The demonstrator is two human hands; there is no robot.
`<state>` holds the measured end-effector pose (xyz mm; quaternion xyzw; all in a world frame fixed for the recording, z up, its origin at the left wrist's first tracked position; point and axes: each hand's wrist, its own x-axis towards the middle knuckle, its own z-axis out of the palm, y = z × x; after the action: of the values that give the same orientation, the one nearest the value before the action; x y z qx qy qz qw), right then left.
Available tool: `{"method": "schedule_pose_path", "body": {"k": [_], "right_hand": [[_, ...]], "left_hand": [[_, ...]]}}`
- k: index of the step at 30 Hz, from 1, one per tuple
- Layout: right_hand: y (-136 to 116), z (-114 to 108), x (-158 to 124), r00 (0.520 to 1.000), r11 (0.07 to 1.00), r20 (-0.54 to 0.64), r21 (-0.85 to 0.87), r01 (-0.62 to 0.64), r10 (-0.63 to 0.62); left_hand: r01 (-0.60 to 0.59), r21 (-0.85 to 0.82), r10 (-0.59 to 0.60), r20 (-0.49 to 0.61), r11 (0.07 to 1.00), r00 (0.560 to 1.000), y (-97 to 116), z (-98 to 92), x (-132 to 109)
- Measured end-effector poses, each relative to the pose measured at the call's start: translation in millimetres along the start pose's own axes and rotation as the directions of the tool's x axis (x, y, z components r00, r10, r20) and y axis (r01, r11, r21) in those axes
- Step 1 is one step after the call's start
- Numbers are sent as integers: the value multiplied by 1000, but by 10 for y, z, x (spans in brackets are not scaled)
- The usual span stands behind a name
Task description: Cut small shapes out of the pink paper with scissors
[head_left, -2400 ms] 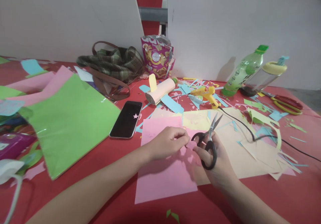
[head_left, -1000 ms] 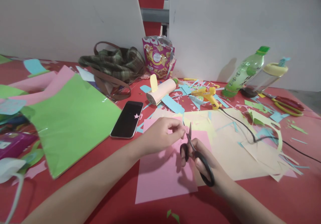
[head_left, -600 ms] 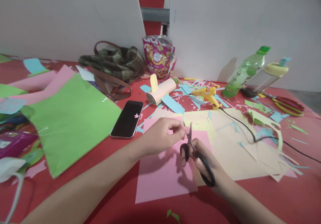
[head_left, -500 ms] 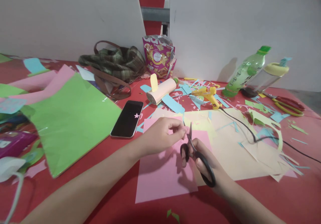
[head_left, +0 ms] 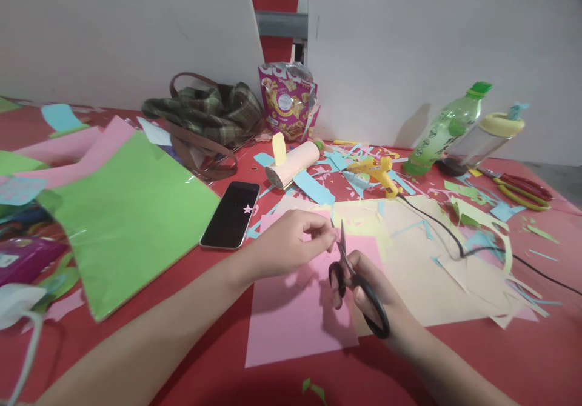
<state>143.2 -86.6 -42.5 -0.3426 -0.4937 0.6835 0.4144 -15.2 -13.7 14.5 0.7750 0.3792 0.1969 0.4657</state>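
My right hand (head_left: 377,294) grips black-handled scissors (head_left: 373,309), its fingers through the loops. Their blades point up and are slightly parted beside the fingertips of my left hand (head_left: 297,242). That hand is closed in a pinch on a tiny scrap of pink paper, mostly hidden by the fingers. Below both hands lies a pink paper sheet (head_left: 291,327). A phone (head_left: 231,215) with a small pink paper star (head_left: 247,209) on its screen lies left of my left hand. Beyond the hands rests a cardboard-tube airplane (head_left: 297,162) with blue wings and a yellow fin.
A yellow glue gun (head_left: 382,174) lies behind the beige sheet (head_left: 418,285), its black cord running right. A green bottle (head_left: 448,130), a clear cup (head_left: 482,142) and red-yellow pliers (head_left: 522,191) are at right. Green sheets (head_left: 127,212), a plaid bag (head_left: 218,112) and a snack pouch (head_left: 288,100) are left and back.
The scissor blades have opened a little wider and shifted slightly at my left fingertips. Both hands stay in nearly the same place.
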Motion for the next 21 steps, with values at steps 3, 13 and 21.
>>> {"method": "schedule_pose_path", "body": {"k": [3,13,21], "right_hand": [[5,1,2,1000,1000,0,-7,8,-8],[14,5,-10,999,997,6,63,-37,37],[-8,-7,7,999,1000,40,-23,2,-1]], "left_hand": [[5,0,-5,4,1000,1000,4,-7,-1],[40,30,-41,37,999,998,-14,-33,-1],[46,6,-46,56,999,997,5,-47,-8]]}}
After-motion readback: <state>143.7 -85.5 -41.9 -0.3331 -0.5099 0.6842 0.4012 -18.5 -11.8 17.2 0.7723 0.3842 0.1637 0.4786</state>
